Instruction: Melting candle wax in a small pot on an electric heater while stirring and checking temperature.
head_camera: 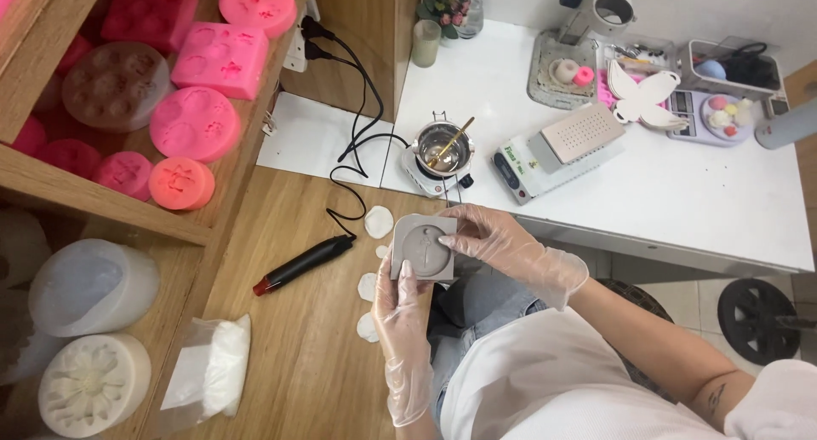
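We log one grey square mould (423,247), gripped by both gloved hands (left (400,317), right (502,240)) above the wooden worktop (298,355).

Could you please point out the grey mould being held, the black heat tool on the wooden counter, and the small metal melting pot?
grey mould (423,246), head view, centre of its round cavity.
black heat tool (306,262), head view, mid-body.
metal melting pot (442,147), head view, on its rim.
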